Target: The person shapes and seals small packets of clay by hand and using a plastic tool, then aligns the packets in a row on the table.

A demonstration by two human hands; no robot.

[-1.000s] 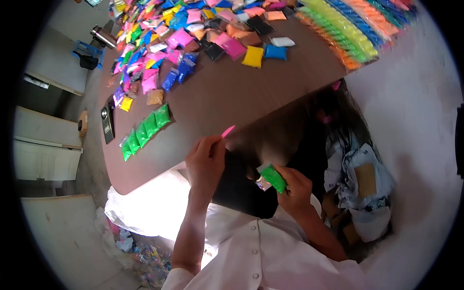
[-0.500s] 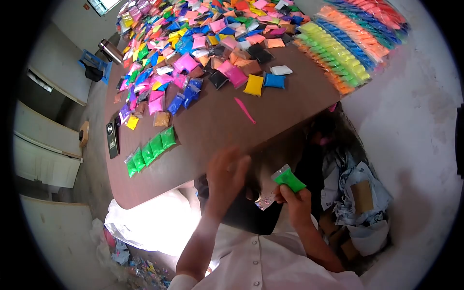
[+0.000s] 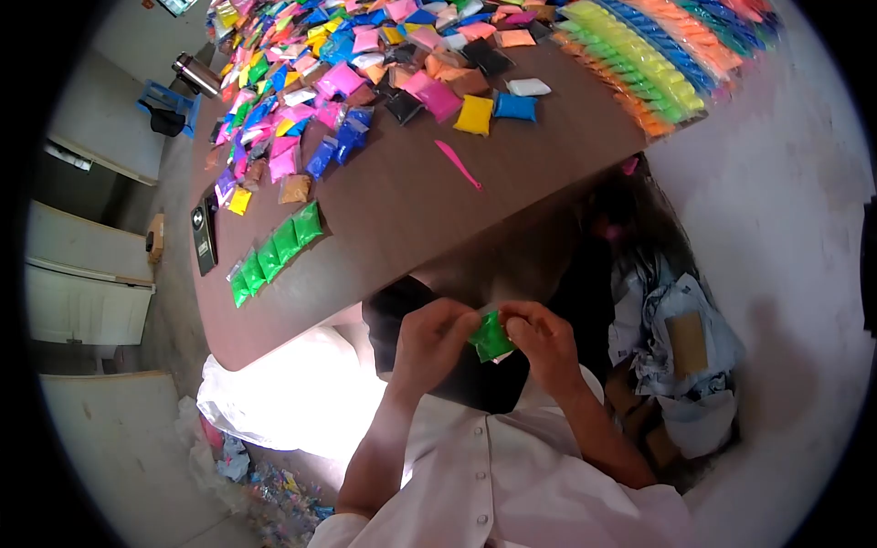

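A small clear plastic packet of bright green stuff [image 3: 491, 338] is held above my lap, just off the table's near edge. My left hand [image 3: 433, 343] pinches its left side between thumb and fingers. At its right side, my right hand [image 3: 546, 345] is closed with thumb against fingertips. Fingers partly cover both ends of the packet. On the table, nearest to my left hand, lies an overlapping row of several similar green packets [image 3: 285, 239]. Farther back is a thin pink plastic tool [image 3: 458, 165].
The brown table [image 3: 388, 219] carries a big heap of coloured packets [image 3: 338, 78], with long strips of packets [image 3: 630, 59] at right. A dark phone-like device [image 3: 203, 236] and a steel flask [image 3: 196, 75] are at left. Wrappings and cardboard [image 3: 681, 342] lie below right.
My left hand has come down to the green packet and now grips it. My right hand has moved left and turned the packet. The view has tilted slightly downward.
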